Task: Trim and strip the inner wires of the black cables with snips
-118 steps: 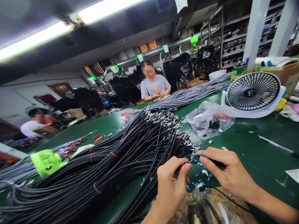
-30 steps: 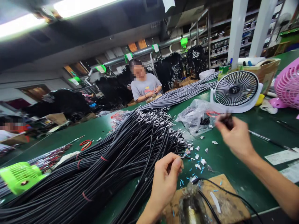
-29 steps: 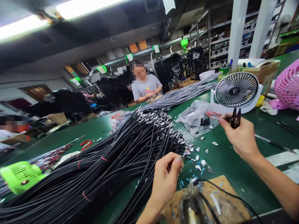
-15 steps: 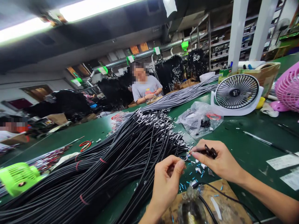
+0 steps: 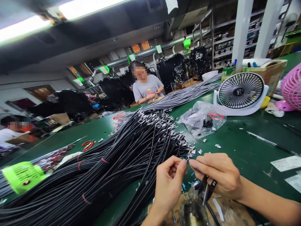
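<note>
My left hand [image 5: 169, 179] pinches a thin cable end, whose small coloured wires [image 5: 190, 153] stick up between my two hands. Close beside it, the fingertips of my right hand [image 5: 217, 172] are pressed together at the same wires. A dark-handled tool [image 5: 207, 190] with a metal part is tucked in my right palm and points down. A large bundle of black cables [image 5: 117, 163] with white-tipped ends lies left of my hands. Under my hands are blue wire scraps [image 5: 183, 187] and a brown board [image 5: 237, 210] with a plastic-wrapped object on it.
A white fan [image 5: 241, 91] stands at the right, near a pink fan [image 5: 291, 88]. A clear plastic bag [image 5: 202, 119] lies ahead. Red-handled scissors [image 5: 87, 145] and a green fan [image 5: 22, 177] are at the left. A person [image 5: 148, 86] sits across the table; another is far left.
My right hand has turned over, palm down, and the dark tool in it now points downward. White scraps show on the table beyond it. My left hand has barely moved.
</note>
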`<state>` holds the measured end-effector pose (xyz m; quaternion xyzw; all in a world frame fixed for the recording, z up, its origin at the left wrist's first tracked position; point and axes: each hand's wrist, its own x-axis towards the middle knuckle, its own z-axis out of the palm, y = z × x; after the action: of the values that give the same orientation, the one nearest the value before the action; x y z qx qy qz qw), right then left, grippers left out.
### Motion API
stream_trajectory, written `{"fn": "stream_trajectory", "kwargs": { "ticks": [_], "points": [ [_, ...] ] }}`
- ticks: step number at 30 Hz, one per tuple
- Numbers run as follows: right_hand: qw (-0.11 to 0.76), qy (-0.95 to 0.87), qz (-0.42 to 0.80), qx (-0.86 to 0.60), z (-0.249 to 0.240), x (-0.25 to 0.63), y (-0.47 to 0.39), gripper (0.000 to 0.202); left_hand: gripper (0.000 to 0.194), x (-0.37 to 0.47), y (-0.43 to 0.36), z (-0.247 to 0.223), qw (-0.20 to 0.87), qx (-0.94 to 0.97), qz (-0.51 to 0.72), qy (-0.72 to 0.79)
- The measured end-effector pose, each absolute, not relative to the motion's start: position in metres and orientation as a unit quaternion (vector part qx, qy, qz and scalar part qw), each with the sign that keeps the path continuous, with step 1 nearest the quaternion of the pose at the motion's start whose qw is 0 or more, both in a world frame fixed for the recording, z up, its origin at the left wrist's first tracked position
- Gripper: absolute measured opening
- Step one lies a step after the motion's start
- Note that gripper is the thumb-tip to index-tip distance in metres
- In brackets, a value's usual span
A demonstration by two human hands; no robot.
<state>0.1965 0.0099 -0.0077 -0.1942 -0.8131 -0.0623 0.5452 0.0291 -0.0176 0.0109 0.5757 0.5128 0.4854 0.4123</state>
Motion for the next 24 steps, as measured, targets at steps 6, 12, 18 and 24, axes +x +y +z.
{"fn": "stream_trajectory", "kwargs": {
  "ticks": [6,12,18,24],
  "points": [
    [0.558,-0.722,0.195,-0.358,0.016,0.191,0.008,0.005,0.027,0.029,-0.019,0.015,0.348,0.593,0.496,0.53],
    [0.475,-0.696,0.376,-0.385,0.018,0.192,0.014,0.018,0.024,0.029,-0.02,0.016,0.331,0.607,0.488,0.533],
    [0.497,-0.718,0.317,-0.371,0.02,0.189,0.01,0.014,0.024,0.029,-0.02,0.015,0.325,0.614,0.486,0.53],
    [0.492,-0.712,0.335,-0.373,0.021,0.19,0.011,0.017,0.023,0.03,-0.021,0.016,0.321,0.613,0.487,0.533]
  ]
}}
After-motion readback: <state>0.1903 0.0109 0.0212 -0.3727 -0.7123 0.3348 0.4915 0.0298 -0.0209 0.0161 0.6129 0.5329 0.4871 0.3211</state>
